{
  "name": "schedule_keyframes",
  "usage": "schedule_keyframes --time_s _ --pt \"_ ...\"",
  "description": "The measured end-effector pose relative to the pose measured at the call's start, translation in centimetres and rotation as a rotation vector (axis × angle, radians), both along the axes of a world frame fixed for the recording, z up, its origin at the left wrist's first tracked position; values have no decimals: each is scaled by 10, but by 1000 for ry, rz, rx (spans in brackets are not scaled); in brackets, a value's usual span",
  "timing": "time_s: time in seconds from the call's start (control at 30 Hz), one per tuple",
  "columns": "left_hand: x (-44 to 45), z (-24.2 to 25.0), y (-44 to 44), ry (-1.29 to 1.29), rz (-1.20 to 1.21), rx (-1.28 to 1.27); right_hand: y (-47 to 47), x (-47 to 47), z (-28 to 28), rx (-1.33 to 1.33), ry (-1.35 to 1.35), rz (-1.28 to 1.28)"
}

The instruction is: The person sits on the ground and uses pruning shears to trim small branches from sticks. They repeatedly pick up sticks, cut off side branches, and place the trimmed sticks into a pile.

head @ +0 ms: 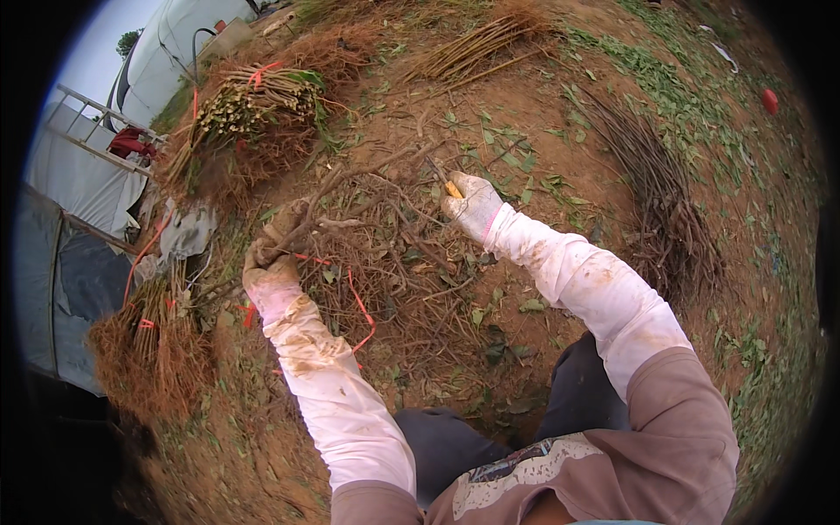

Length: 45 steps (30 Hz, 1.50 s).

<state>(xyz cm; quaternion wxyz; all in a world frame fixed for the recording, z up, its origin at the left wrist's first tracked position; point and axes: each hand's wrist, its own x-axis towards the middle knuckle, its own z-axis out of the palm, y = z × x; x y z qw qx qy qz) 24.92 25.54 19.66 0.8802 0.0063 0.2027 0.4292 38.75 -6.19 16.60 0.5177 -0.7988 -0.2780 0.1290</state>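
Note:
My left hand [272, 262], in a soiled glove, is closed around a woody, branching root or stem [328, 187] that reaches up and right over the ground. My right hand [471, 200], in a pale glove with a pink cuff, grips a tool with a yellow handle [453, 189]. Its narrow, dark working end points up and left, close to the far end of the woody piece; whether they touch I cannot tell. Below and between the hands lies a heap of thin roots and twigs [394, 289], with red plastic twine [357, 302] across it.
Bundled cut stems with red ties [256, 98] lie at the upper left, another tied bundle [147, 335] at the lower left. Loose stems [469, 52] lie ahead, dark rooted stems [656, 184] to the right. Plastic sheeting [85, 262] and a ladder [98, 147] stand at the left.

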Motion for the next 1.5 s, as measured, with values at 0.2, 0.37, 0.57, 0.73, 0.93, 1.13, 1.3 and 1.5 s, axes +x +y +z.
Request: schedule_keyframes --time_s 0.2,0.37,0.57,0.73,0.93,1.13,1.3,1.5 --pt "1 19 -14 73 54 -48 -28 -7 -10 -230 -183 54" --pt "4 14 -21 -20 37 -59 -21 -15 -7 -262 -80 187" --pt "12 16 -30 83 61 31 0 -26 0 -15 -178 80" --pt "-4 6 -70 1517 422 1696 7 -27 1 8 -178 -8" --pt "4 -5 -76 1588 424 1650 -1 -18 -11 -87 -267 10" --pt "-2 -4 -68 1774 115 1516 -16 -10 -5 -401 -253 128" --pt "-10 -19 -29 1060 -26 1017 -39 0 -9 -487 -301 174" --pt "12 -39 -21 754 99 938 -1 -11 6 -511 -642 268"
